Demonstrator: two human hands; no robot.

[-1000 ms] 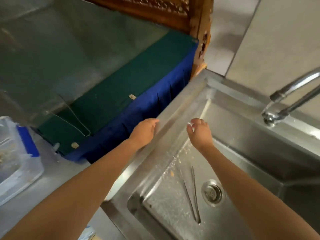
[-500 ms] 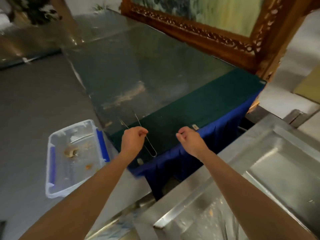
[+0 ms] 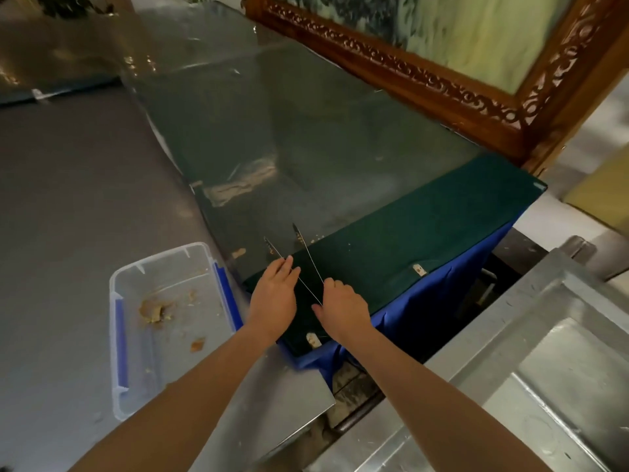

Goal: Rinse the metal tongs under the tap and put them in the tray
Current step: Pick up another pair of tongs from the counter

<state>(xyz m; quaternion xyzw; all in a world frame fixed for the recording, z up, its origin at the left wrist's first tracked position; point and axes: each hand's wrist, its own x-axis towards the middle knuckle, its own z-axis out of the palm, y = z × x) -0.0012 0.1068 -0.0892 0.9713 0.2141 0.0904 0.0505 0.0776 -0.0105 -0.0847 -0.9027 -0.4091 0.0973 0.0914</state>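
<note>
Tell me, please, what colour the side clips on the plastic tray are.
The clips are blue, best seen in the head view.

A glass top [image 3: 306, 131] lies over a green cloth [image 3: 425, 233]. A blue cloth [image 3: 425, 321] hangs down at the near edge. Behind stands a picture in a carved wooden frame [image 3: 425, 90]. A grey metal counter [image 3: 68, 199] is on the left. A shiny metal sink [image 3: 544, 386] is on the right.

Tongs [image 3: 308, 256]: joined end is hidden at the right hand [image 3: 343, 310]; grip cannot be told. Sink [image 3: 531, 301]: is cut off by frame edges.
</note>
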